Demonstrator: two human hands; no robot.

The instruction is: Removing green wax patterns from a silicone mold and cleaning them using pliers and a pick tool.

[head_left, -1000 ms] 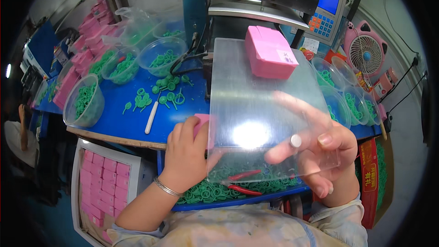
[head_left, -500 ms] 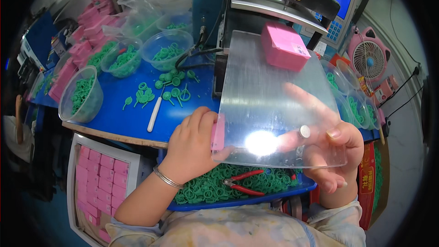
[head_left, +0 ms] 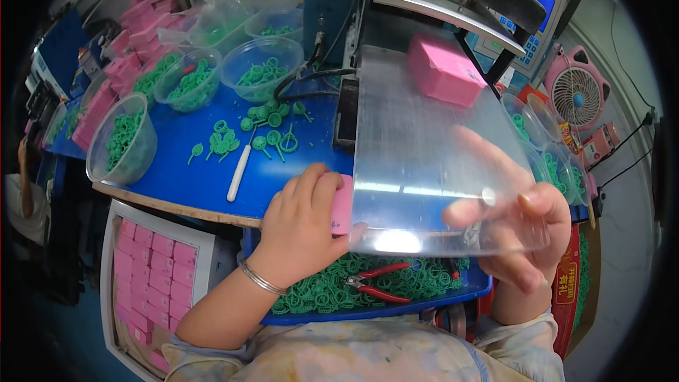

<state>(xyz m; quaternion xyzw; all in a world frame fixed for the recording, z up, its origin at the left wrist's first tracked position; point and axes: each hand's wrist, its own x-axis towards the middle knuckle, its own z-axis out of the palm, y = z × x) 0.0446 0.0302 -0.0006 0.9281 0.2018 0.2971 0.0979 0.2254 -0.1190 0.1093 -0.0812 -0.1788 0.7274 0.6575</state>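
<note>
My left hand point(head_left: 300, 216) is closed around a pink block point(head_left: 342, 205), held upright against the left edge of a clear plate point(head_left: 417, 163). My right hand point(head_left: 534, 219) grips the near right corner of that plate, thumb at the edge and other fingers underneath, showing through it. A small round silver disc point(head_left: 489, 197) sits on the plate near my fingers. Another pink block point(head_left: 445, 71) rests toward the plate's far end, below the head of a machine point(head_left: 460, 10).
Clear bowls point(head_left: 262, 64) of green plastic rings stand on the blue table point(head_left: 184, 194), beside loose green pieces and a white-handled tool point(head_left: 239, 173). Red-handled cutters point(head_left: 378, 283) lie on green rings in a blue tray point(head_left: 453, 296). Pink blocks fill a box point(head_left: 205, 255) lower left.
The plate, its disc and the machine appear slightly further right in the picture. My right hand has shifted a little right with the plate. My left hand keeps its hold on the pink block.
</note>
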